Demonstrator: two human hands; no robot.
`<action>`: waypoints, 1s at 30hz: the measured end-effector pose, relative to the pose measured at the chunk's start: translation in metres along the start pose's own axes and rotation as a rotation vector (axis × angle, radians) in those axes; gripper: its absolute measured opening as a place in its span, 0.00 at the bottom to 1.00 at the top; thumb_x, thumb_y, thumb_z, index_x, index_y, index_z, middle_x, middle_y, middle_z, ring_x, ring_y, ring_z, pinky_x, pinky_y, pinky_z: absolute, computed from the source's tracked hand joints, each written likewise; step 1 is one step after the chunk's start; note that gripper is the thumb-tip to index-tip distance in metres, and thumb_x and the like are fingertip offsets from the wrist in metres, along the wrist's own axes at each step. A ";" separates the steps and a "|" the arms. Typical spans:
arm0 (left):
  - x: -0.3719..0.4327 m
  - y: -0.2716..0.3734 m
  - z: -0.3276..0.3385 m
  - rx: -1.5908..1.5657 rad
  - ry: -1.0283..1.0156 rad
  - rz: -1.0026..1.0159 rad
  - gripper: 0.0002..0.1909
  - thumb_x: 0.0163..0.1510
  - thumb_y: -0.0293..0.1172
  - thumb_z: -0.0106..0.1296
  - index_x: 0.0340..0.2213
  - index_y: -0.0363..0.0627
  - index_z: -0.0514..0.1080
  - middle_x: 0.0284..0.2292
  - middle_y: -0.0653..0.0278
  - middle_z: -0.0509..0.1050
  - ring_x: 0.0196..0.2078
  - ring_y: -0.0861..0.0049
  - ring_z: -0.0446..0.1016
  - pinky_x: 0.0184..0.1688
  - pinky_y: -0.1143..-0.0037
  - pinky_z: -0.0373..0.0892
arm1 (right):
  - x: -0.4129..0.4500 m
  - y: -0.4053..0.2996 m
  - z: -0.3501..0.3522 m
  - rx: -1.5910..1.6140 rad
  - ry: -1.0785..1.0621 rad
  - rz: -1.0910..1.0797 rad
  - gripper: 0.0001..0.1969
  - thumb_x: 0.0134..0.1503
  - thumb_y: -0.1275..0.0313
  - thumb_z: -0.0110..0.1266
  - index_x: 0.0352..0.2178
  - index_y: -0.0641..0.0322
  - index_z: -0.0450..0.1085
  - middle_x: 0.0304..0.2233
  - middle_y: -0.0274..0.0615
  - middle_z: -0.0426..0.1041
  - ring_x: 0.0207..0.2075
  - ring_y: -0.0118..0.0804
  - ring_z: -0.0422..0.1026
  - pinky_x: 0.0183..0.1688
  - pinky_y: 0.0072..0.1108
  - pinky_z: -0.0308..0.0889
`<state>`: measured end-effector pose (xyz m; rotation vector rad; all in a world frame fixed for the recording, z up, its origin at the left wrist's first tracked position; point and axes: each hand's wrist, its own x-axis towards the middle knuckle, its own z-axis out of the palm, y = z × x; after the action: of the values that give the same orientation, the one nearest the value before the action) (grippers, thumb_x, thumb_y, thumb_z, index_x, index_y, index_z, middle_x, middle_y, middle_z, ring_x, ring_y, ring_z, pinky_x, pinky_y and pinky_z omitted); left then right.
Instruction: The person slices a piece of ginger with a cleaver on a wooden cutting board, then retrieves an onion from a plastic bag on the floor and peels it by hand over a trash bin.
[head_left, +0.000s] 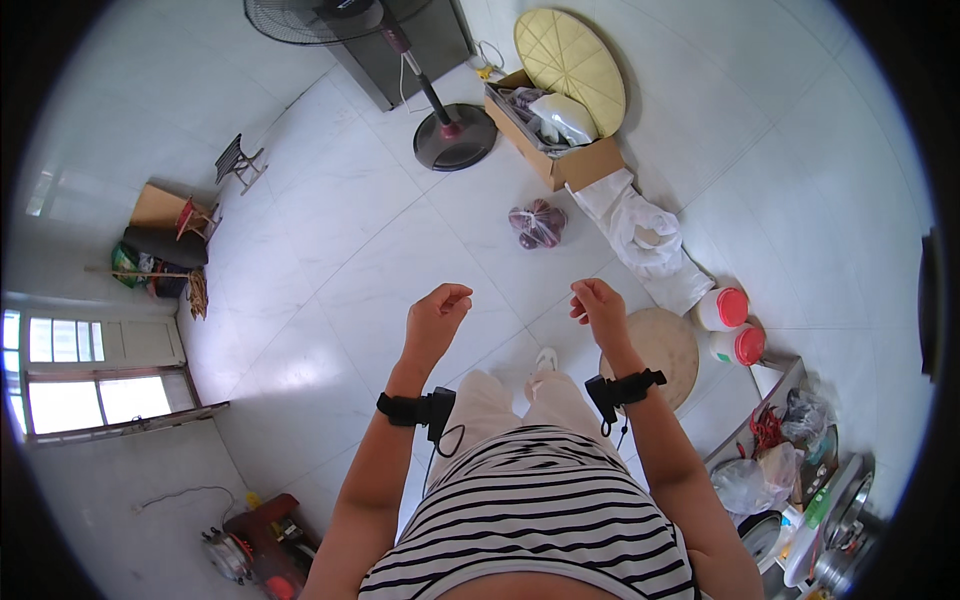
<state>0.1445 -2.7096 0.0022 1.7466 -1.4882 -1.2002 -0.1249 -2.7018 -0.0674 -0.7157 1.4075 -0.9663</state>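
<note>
Both hands hang in the air in front of my body, above the tiled floor. My left hand (442, 315) has its fingers curled towards the thumb, with nothing visible in it. Nothing shows in my right hand (598, 307) either; its fingers are loosely bent, the thumb near the forefinger. Each wrist wears a black strap with a small device. Beyond the hands, a tied clear plastic bag of dark red round produce (538, 223) lies on the floor. A round wooden board (664, 360) is partly hidden by my right forearm.
A pedestal fan (454, 139) stands ahead, left of an open cardboard box (525, 146) with bags. White plastic sheeting (645, 240) and red-lidded tubs (721, 309) line the right wall. Folding stools (238, 163) are at far left, and a cluttered shelf (795, 465) is at lower right.
</note>
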 end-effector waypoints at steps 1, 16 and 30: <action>0.019 0.003 -0.001 0.009 0.006 0.008 0.09 0.54 0.31 0.53 0.36 0.41 0.75 0.30 0.64 0.78 0.32 0.78 0.76 0.38 0.79 0.71 | 0.018 -0.002 -0.001 -0.013 0.017 -0.002 0.11 0.57 0.64 0.52 0.33 0.62 0.72 0.23 0.32 0.72 0.22 0.22 0.71 0.24 0.15 0.63; 0.344 -0.009 0.013 0.334 -0.306 0.047 0.08 0.54 0.32 0.53 0.36 0.43 0.75 0.30 0.63 0.78 0.33 0.76 0.76 0.39 0.77 0.71 | 0.198 0.006 -0.027 -0.158 0.313 0.328 0.12 0.56 0.62 0.53 0.33 0.61 0.72 0.22 0.31 0.72 0.21 0.23 0.71 0.23 0.16 0.64; 0.557 -0.184 0.134 0.421 -0.490 -0.082 0.10 0.52 0.38 0.54 0.32 0.47 0.76 0.28 0.66 0.78 0.32 0.74 0.76 0.37 0.75 0.71 | 0.445 0.123 0.001 -0.475 0.098 0.362 0.23 0.59 0.52 0.45 0.26 0.62 0.71 0.20 0.39 0.73 0.23 0.36 0.73 0.29 0.26 0.67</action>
<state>0.1083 -3.1820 -0.3688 1.8735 -2.0965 -1.5195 -0.1469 -3.0356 -0.3857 -0.7281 1.8049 -0.3875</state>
